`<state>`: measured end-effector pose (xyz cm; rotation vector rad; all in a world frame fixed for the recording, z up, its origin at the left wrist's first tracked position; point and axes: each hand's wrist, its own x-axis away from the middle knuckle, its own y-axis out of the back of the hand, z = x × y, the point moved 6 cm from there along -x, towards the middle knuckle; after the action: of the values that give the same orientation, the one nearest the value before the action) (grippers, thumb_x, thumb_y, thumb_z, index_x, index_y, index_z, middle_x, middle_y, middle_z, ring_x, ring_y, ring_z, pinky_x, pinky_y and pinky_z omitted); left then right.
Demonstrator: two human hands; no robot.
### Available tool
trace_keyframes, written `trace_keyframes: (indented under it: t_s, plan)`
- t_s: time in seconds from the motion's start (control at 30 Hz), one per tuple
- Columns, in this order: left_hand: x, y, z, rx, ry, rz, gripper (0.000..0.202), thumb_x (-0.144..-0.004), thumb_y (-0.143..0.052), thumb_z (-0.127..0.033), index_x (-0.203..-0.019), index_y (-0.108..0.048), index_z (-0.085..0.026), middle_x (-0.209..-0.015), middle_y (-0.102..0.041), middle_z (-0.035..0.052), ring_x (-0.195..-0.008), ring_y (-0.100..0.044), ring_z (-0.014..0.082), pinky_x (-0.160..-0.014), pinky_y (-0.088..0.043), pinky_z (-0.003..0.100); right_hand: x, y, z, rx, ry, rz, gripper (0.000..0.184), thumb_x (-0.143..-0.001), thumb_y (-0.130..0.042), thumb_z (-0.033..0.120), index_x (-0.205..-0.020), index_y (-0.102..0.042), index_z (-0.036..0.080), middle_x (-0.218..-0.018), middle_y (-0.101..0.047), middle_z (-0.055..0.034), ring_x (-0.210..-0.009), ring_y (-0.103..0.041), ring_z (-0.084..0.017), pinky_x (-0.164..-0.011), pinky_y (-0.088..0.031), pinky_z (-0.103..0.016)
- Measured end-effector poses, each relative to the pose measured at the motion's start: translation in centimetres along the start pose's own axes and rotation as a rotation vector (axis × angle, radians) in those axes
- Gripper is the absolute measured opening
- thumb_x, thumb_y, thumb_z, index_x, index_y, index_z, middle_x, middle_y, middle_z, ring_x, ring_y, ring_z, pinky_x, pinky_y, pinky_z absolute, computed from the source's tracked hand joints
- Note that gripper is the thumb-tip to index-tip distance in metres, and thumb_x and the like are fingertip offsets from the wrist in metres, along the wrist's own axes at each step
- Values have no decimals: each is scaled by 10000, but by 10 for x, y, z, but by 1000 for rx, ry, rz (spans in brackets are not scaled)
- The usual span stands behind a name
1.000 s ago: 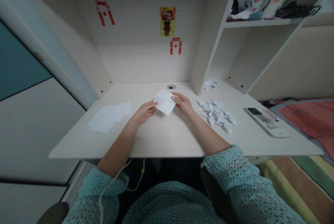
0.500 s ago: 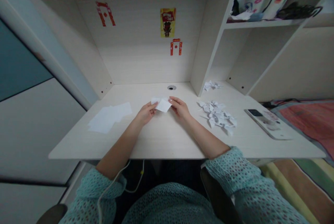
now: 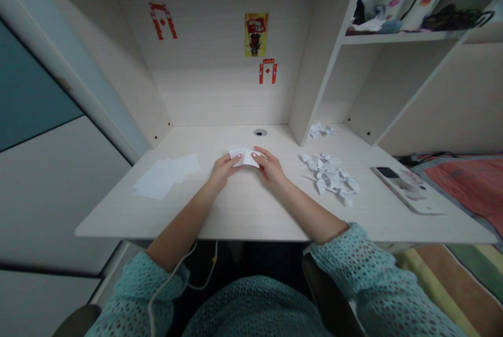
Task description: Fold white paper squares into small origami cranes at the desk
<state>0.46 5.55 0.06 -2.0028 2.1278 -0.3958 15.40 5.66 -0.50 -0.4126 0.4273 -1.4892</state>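
Observation:
A small white sheet of paper (image 3: 243,156), folded over on itself, rests low on the pale wooden desk (image 3: 243,206) in front of me. My left hand (image 3: 222,168) pinches its left edge with thumb and fingers. My right hand (image 3: 268,164) presses on its right edge with the fingertips. Both forearms lie over the desk, sleeves of a teal knit top pushed back.
A stack of flat white paper squares (image 3: 165,175) lies at the left. A heap of several folded paper figures (image 3: 329,174) sits at the right, with more (image 3: 320,129) under the shelf. A phone (image 3: 406,189) lies near the right edge. A cable hole (image 3: 260,132) is behind the hands.
The sheet, held open and tilted up a second ago, has been folded smaller and brought down flat to the desk; both hands closed in on it.

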Motion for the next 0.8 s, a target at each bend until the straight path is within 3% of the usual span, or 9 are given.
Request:
trace_keyframes:
  t_s: [0.13, 0.3, 0.4, 0.8]
  plan:
    - [-2, 3, -3, -126, -97, -12, 347, -596, -778, -306, -885, -698, -133, -906, -692, 70, -814, -606, 166, -758, -468, 285, 2, -2, 3, 49, 28, 15, 522, -509, -801, 366, -986, -640, 227, -679, -603, 32, -653, -560, -120, -657, -459, -264]
    - [-4, 12, -5, -229, -176, -101, 306, -588, -769, -326, -823, -693, -145, -795, -691, 49, -705, -591, 149, -650, -425, 251, 1, -4, 2, 123, 69, 30, 513, -517, -796, 380, -975, -644, 205, -552, -496, 61, -595, -524, -119, -614, -433, -265]
    - [-4, 14, -5, -274, -206, -135, 246, -598, -750, -314, -772, -689, -150, -752, -685, 40, -681, -589, 143, -637, -416, 243, 1, -4, 2, 152, 103, 31, 515, -517, -795, 374, -973, -637, 196, -577, -528, 52, -605, -534, -119, -621, -429, -266]
    - [-2, 7, 0, -403, -168, -70, 269, -635, -696, -394, -769, -719, -162, -715, -660, 14, -663, -543, 134, -584, -384, 221, 5, -6, 5, 149, 142, 18, 581, -507, -790, 351, -1037, -594, 215, -686, -646, 22, -651, -585, -138, -651, -453, -277]
